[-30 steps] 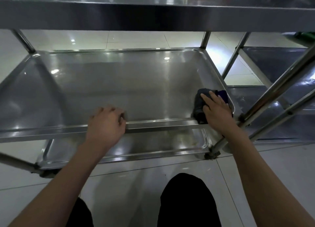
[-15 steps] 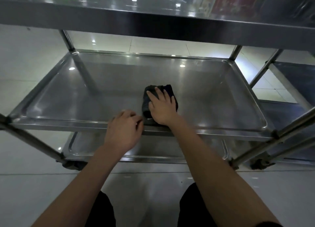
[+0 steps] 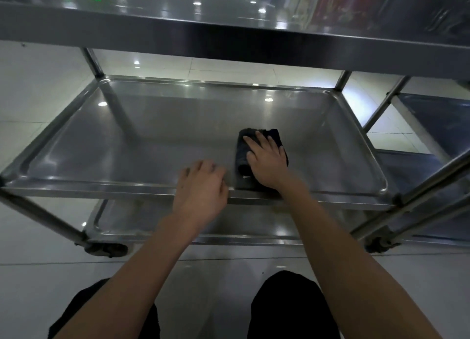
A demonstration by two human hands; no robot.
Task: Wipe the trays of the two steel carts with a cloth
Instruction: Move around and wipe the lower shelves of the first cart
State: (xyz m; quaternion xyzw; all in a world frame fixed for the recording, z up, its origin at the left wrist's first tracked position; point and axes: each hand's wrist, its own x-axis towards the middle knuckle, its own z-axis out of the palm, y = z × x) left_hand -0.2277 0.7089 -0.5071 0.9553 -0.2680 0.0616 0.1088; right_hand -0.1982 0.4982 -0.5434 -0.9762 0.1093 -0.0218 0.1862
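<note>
Pale glossy tiled floor (image 3: 38,104) beneath everything, spotted with reflected ceiling lights. Three-tier stainless steel cart (image 3: 91,59) filling most of the view: broad top tray (image 3: 229,15) across the upper edge, mirroring lights and a red poster; shallow rectangular middle tray (image 3: 152,140) with rounded corners and a raised rim; lower tray (image 3: 244,224) partly visible under it, near the floor. Slanted tubular steel legs (image 3: 45,216) at the corners, dark caster wheel (image 3: 106,249) at lower left. Second steel cart (image 3: 432,120) just beside, to the right, only its dim trays and rails showing. Dark-trousered knees (image 3: 287,308) at the bottom. Left hand (image 3: 201,191) resting over the near rim of the middle tray, fingers bent down over the edge; whether actually gripping the rim, cannot tell. Right hand (image 3: 267,160) pressing flat on a folded dark navy cloth (image 3: 243,158), fingers straight and slightly spread, nothing clenched. Cloth lying on the floor of the middle tray, right of centre, its near end touching the near rim, just beside the left hand.
</note>
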